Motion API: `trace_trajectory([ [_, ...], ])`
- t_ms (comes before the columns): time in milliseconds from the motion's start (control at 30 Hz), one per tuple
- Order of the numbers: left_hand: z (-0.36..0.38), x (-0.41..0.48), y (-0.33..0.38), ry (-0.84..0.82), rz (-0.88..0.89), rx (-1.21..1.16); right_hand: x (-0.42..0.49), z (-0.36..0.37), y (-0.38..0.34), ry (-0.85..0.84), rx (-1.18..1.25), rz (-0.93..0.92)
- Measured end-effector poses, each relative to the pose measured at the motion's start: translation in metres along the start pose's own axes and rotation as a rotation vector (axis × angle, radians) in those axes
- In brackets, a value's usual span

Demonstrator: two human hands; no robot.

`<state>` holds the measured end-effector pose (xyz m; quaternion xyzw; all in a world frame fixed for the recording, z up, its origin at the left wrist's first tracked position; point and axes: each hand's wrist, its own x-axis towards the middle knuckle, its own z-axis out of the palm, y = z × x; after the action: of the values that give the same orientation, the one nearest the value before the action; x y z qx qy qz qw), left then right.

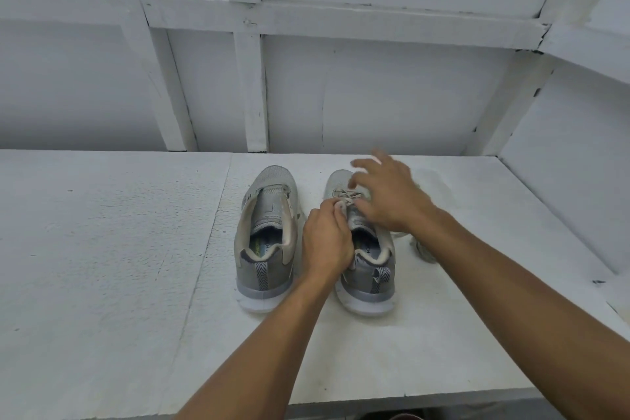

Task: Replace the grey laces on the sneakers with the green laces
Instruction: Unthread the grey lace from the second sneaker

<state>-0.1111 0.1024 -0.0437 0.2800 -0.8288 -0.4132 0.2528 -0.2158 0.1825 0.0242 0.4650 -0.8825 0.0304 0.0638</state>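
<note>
Grey lace (347, 195) between left fingers (326, 211)

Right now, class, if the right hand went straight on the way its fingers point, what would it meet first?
Probably the white back wall. The right hand hovers over the right sneaker's toe, fingers pointing away and leftward, a line seemingly passing beyond the left sneaker; depth is unclear.

Worktop (102, 249) open on L & at near edge; L sneaker (266, 239) & R sneaker (371, 283) block mid, lace bundle (422, 249) just R, back wall (375, 95) behind.
</note>
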Motion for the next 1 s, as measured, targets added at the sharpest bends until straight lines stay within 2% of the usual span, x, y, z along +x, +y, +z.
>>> trace_trajectory([
  [100, -0.001, 0.0, 0.0, 0.003, 0.005, 0.011, -0.003, 0.01, -0.008, -0.006, -0.012, -0.024],
  [267, 0.0, 0.0, 0.0, 0.006, 0.007, 0.02, -0.003, 0.008, -0.004, 0.097, 0.036, -0.045],
  [500, -0.001, -0.002, 0.002, 0.017, 0.017, 0.001, 0.007, -0.014, 0.031, 0.26, 0.212, 0.094],
  [1000, 0.0, 0.0, 0.0, 0.006, 0.015, 0.009, 0.016, -0.052, 0.071, 0.555, 0.276, 0.29],
])
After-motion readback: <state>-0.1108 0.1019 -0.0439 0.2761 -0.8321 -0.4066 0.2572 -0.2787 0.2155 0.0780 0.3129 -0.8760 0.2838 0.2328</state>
